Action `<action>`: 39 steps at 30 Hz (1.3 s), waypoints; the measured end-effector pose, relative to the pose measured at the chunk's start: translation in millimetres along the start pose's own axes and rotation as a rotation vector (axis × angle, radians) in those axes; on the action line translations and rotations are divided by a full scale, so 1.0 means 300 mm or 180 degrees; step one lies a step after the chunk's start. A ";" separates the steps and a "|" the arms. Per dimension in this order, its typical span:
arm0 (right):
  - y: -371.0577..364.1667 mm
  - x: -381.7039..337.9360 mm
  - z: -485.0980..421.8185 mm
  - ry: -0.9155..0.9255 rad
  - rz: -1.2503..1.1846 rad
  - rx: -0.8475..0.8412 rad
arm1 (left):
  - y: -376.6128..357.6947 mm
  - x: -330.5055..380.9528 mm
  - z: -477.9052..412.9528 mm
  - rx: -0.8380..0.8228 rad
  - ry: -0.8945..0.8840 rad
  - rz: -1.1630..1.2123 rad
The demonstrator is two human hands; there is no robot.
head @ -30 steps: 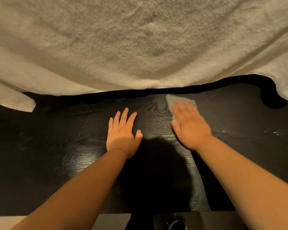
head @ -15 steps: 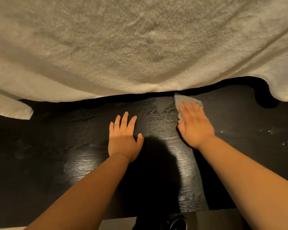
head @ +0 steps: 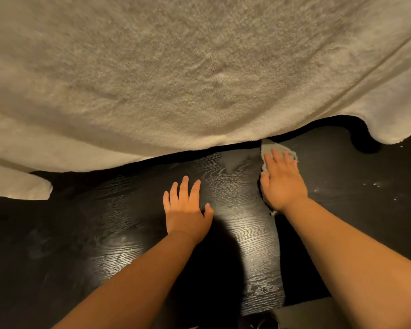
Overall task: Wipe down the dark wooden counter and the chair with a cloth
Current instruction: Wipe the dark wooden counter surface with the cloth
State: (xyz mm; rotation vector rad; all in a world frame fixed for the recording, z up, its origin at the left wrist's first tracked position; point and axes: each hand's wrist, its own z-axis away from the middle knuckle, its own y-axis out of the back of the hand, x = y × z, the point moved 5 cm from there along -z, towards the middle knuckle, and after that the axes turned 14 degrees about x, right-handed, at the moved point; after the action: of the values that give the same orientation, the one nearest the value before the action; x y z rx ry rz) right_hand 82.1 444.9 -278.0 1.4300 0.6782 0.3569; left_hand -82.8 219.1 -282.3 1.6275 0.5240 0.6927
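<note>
A dark wooden counter (head: pixel 109 236) with visible grain fills the lower half of the head view. My right hand (head: pixel 281 180) lies flat with straight fingers on a small grey cloth (head: pixel 268 148), pressing it onto the counter near the far edge. Most of the cloth is hidden under the palm. My left hand (head: pixel 186 210) rests flat on the bare wood, fingers straight, to the left of the cloth. A shiny damp streak runs on the counter between the two hands. No chair is in view.
A large cream towel (head: pixel 176 74) hangs over the far part of the counter and hides everything behind it. White specks (head: pixel 375 185) dot the wood at the right. The counter's near edge (head: pixel 301 305) and a shoe (head: pixel 263 322) show at the bottom.
My right hand has slid the grey cloth further away and to the right, up to the towel's hem. The left hand has stayed flat in nearly the same spot.
</note>
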 end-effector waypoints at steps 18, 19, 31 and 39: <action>-0.043 -0.145 -0.092 -0.0029 0.0333 0.0216 | -0.033 -0.024 -0.229 0.0070 -0.0510 -0.0005; -0.055 -0.194 -0.067 0.0167 0.0345 0.0219 | -0.034 -0.024 -0.227 0.0080 -0.0520 -0.0015; -0.057 -0.178 -0.119 0.0148 0.0369 0.0405 | -0.039 -0.026 -0.233 0.0064 -0.0493 0.0076; -0.112 -0.356 -0.089 0.1507 -0.0171 0.0167 | -0.034 -0.025 -0.231 0.0102 -0.0472 0.0099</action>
State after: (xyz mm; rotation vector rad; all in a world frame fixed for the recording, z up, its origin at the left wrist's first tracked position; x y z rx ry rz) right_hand -21.9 396.4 -288.0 1.3837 1.1127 0.6496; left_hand -135.8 265.2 -287.1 1.7053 0.4048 0.5836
